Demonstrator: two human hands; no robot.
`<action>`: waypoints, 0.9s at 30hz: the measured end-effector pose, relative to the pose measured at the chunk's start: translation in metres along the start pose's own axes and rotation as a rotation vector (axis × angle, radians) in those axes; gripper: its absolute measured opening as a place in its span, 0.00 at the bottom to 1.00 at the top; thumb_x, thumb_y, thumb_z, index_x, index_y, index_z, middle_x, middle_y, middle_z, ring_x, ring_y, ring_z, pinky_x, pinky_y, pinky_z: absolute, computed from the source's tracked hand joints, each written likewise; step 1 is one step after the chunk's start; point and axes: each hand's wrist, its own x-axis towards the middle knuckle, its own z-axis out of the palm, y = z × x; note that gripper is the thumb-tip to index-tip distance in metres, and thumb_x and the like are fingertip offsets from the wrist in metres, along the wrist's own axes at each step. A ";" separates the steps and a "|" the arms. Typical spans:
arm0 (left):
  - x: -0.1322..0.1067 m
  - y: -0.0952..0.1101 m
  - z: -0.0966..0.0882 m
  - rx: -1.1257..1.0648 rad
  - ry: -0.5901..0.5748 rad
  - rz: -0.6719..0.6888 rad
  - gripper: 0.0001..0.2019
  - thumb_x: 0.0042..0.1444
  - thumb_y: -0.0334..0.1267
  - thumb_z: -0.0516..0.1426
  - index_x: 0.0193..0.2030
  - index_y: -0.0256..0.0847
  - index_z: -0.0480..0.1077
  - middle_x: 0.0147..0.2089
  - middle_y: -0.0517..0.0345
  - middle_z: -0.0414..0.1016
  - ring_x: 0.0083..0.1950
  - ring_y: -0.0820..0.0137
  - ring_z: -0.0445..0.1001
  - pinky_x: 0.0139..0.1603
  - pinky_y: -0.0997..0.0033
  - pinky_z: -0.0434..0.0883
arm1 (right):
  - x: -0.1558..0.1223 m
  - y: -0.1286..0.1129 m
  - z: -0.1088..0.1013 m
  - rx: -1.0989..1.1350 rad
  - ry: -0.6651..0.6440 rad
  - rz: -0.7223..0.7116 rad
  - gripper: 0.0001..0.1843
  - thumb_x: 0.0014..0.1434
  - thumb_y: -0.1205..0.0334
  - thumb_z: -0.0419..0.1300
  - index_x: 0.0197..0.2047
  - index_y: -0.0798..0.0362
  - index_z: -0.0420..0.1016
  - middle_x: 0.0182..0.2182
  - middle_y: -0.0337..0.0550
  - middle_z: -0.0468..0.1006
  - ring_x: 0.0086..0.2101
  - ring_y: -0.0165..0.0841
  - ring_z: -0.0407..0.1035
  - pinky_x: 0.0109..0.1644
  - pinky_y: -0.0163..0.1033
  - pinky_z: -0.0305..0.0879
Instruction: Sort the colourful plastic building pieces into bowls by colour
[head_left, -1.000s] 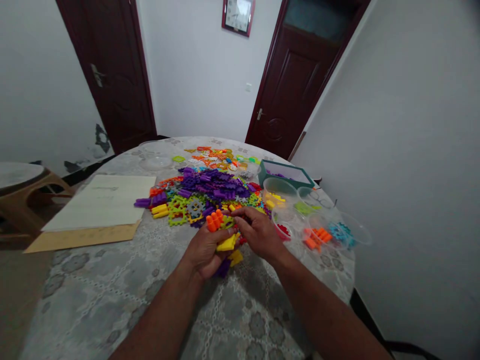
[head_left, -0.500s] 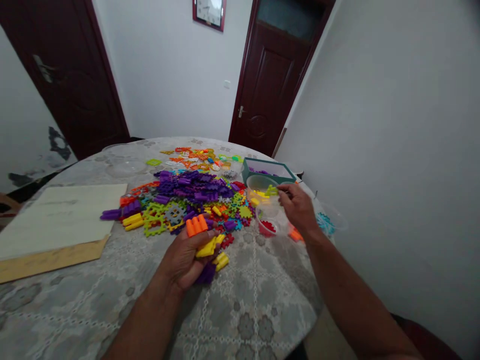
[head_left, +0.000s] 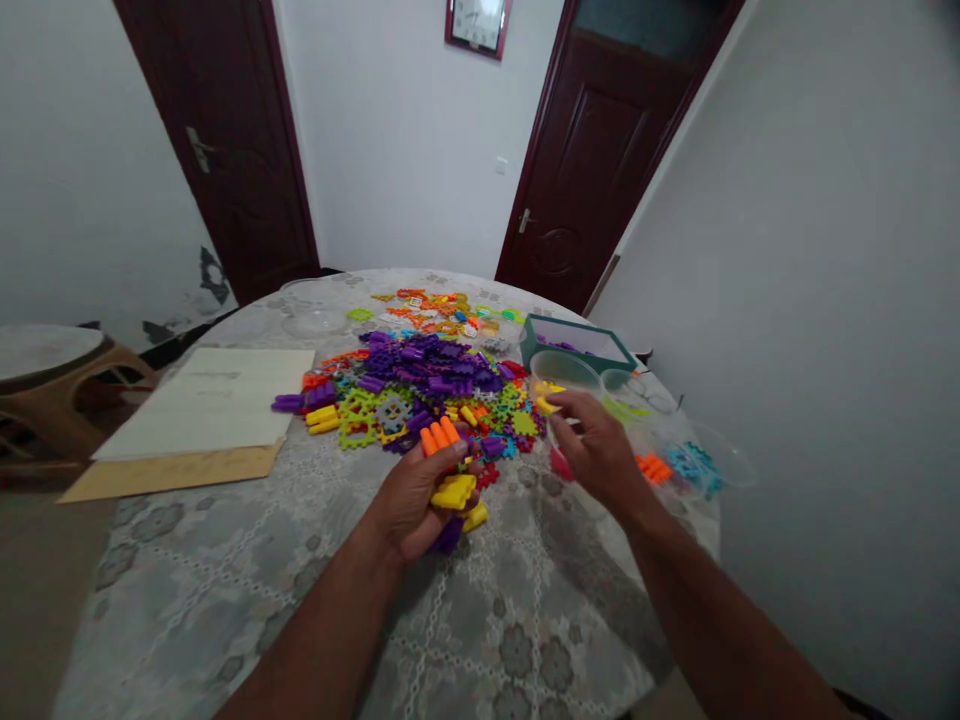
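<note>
My left hand (head_left: 416, 500) is closed around several plastic connector pieces. An orange connector (head_left: 440, 436) sticks up above the thumb. A yellow connector (head_left: 454, 492) lies across the fingers, with a purple connector (head_left: 448, 537) below it. My right hand (head_left: 596, 455) hovers by the clear tub (head_left: 566, 368) that has yellow pieces (head_left: 550, 396) in it. Its thumb and fingers are a little apart, and no piece shows between them. Light green pieces (head_left: 624, 409) sit in another clear tub beyond that hand. Between and behind the hands spreads a heap of purple gear pieces (head_left: 431, 365) and mixed colours.
A teal-rimmed box (head_left: 577, 340) with purple pieces stands behind the tubs. On the right are orange connectors (head_left: 653, 468) and blue gears (head_left: 694, 468) in clear tubs. White paper (head_left: 206, 400) over cardboard (head_left: 180, 472) lies on the left. A stool (head_left: 52, 355) stands beyond the table.
My right hand has let go of the light green piece and drawn back toward the yellow pieces' tub. My left hand still holds its connectors. The view has swung left.
</note>
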 end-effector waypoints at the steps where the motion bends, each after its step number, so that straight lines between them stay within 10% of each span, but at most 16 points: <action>1: 0.000 -0.001 0.000 0.013 -0.025 0.016 0.16 0.55 0.30 0.68 0.48 0.41 0.71 0.40 0.53 0.80 0.32 0.65 0.80 0.26 0.70 0.75 | -0.004 -0.020 0.010 0.062 -0.059 -0.037 0.14 0.71 0.62 0.57 0.56 0.50 0.77 0.52 0.50 0.80 0.48 0.39 0.76 0.54 0.47 0.74; 6: -0.001 -0.005 0.001 0.107 -0.123 0.070 0.21 0.52 0.29 0.70 0.52 0.40 0.73 0.42 0.52 0.82 0.35 0.63 0.82 0.33 0.67 0.79 | -0.008 -0.083 0.045 0.174 -0.146 -0.091 0.20 0.71 0.62 0.60 0.64 0.50 0.72 0.56 0.51 0.79 0.55 0.40 0.73 0.63 0.49 0.70; 16: -0.006 -0.004 0.006 0.226 -0.156 -0.011 0.22 0.46 0.26 0.70 0.49 0.38 0.75 0.39 0.53 0.81 0.36 0.62 0.83 0.33 0.70 0.78 | -0.006 -0.093 0.050 0.249 -0.167 0.006 0.14 0.66 0.70 0.62 0.54 0.48 0.77 0.48 0.43 0.80 0.50 0.35 0.74 0.57 0.42 0.71; 21: -0.005 0.000 0.006 0.190 -0.060 0.006 0.19 0.53 0.27 0.66 0.51 0.41 0.73 0.40 0.53 0.80 0.32 0.66 0.80 0.26 0.69 0.78 | -0.025 -0.059 0.003 0.166 0.095 0.147 0.11 0.68 0.63 0.60 0.53 0.48 0.78 0.46 0.44 0.80 0.41 0.35 0.75 0.46 0.41 0.73; 27: 0.000 0.004 0.002 -0.011 0.035 0.031 0.12 0.59 0.32 0.63 0.50 0.41 0.73 0.39 0.53 0.79 0.32 0.63 0.81 0.24 0.66 0.78 | -0.052 0.041 -0.063 -0.390 0.356 0.243 0.14 0.64 0.57 0.59 0.50 0.52 0.79 0.44 0.50 0.79 0.36 0.39 0.72 0.46 0.47 0.71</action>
